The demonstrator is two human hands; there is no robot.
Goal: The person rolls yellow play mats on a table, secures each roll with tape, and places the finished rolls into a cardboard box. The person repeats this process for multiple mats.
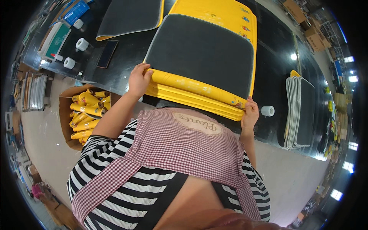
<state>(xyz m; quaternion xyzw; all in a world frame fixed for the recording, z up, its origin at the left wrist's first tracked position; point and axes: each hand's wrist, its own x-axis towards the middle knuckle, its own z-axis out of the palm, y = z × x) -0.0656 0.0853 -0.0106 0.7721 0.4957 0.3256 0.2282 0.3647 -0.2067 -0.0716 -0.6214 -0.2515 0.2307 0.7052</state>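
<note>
A yellow mat with a dark grey backing lies backing up on a stack of yellow mats at the table's near edge. Its near edge is turned over into a yellow roll. My left hand is closed on the left end of that roll, thumb on top. At the right end, my right hand grips the roll's corner, fingers bent around it. Beyond the backing shows a yellow printed surface with small coloured figures along its right side.
Another dark-backed mat lies at the far left, near a phone and white rolls. One more white roll is by my right hand. Folded grey mats are stacked right. A carton of yellow rolled mats stands left.
</note>
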